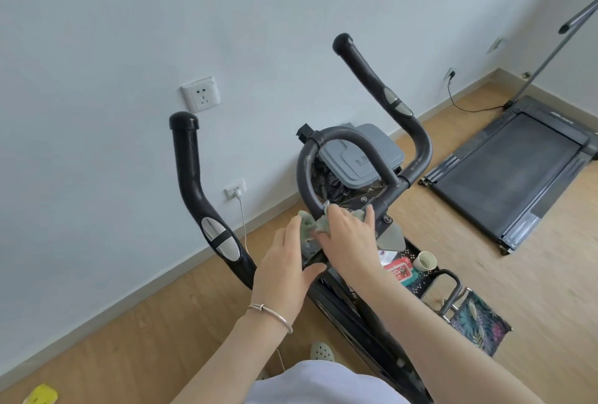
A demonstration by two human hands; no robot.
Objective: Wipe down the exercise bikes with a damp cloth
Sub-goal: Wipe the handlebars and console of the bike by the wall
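Note:
The black exercise bike (194,170) stands in front of me, its two handlebar arms rising left and right of a curved centre loop (352,136). A grey-green cloth (312,222) lies over the console area at the base of that loop. My right hand (348,238) presses down on the cloth, its fingers curled over it. My left hand (284,269) rests against the console's left side with its fingers extended, the thumb under the edge and the fingertips touching the cloth.
A grey lidded bin (365,154) stands behind the bike by the wall. A treadmill (514,170) lies on the wood floor at right. A black tray (417,267) with a red wipes pack and a cup sits beside a patterned bag (479,322). A charging cable hangs from a wall socket (235,190).

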